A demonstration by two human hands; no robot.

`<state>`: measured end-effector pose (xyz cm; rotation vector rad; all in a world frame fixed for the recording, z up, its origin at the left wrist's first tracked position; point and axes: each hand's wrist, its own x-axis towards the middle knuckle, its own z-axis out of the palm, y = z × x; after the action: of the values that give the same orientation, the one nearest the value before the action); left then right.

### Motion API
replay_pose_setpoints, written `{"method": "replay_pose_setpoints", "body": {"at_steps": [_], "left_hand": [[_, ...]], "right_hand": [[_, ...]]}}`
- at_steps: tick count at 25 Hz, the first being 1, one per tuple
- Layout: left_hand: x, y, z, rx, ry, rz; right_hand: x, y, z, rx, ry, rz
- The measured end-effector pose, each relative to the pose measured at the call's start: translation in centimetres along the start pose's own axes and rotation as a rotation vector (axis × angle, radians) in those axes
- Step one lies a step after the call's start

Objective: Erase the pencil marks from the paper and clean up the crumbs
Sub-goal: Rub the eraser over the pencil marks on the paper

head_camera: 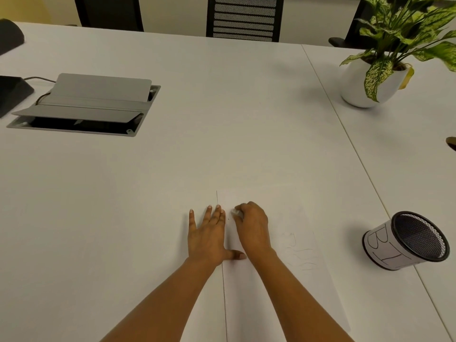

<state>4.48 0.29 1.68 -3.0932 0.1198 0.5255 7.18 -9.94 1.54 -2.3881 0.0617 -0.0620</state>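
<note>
A white sheet of paper (pixel 278 287) lies on the white table in front of me, with faint pencil marks (pixel 301 253) on its right half. My left hand (pixel 209 235) lies flat with fingers spread on the paper's left edge, thumb stretched onto the sheet. My right hand (pixel 251 223) is curled over a small white eraser (pixel 235 211), pressed to the paper near its upper left part. A tiny dark speck sits between the two hands; no other crumbs can be made out.
A black mesh cup (pixel 407 240) wrapped in lettered paper stands tilted at the right. A potted plant (pixel 372 80) stands at the back right. An open grey cable hatch (pixel 84 104) is set into the table at the left. Chairs line the far edge.
</note>
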Motion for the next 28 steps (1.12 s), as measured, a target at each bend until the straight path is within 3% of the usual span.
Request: {"method": "replay_pose_setpoints", "body": {"at_steps": [6, 11, 15, 18, 22, 24, 28], "left_hand": [[-0.1, 0.0, -0.1, -0.030, 0.038, 0.010], [0.0, -0.3, 0.3, -0.076, 0.078, 0.038], [-0.2, -0.6, 1.8, -0.263, 0.233, 0.145], [-0.6, 0.4, 3.1, -0.393, 0.323, 0.047], [-0.4, 1.8, 4.3, -0.354, 0.402, -0.068], [-0.3, 1.9, 4.7, -0.320, 0.459, -0.079], [-0.1, 2.0, 4.8, -0.266, 0.414, -0.070]], "right_hand": [[-3.3, 0.6, 0.0, 0.036, -0.032, -0.018], [-3.3, 3.3, -2.8, 0.274, 0.146, 0.243], [-3.1, 3.8, -2.9, 0.309, 0.169, 0.301], [-3.2, 3.8, -2.7, 0.310, 0.173, 0.283], [-3.5, 3.4, -2.3, 0.286, 0.179, 0.244], [-4.3, 2.7, -1.3, 0.246, 0.121, 0.149], [-3.3, 2.1, -0.4, 0.105, 0.067, -0.028]]}}
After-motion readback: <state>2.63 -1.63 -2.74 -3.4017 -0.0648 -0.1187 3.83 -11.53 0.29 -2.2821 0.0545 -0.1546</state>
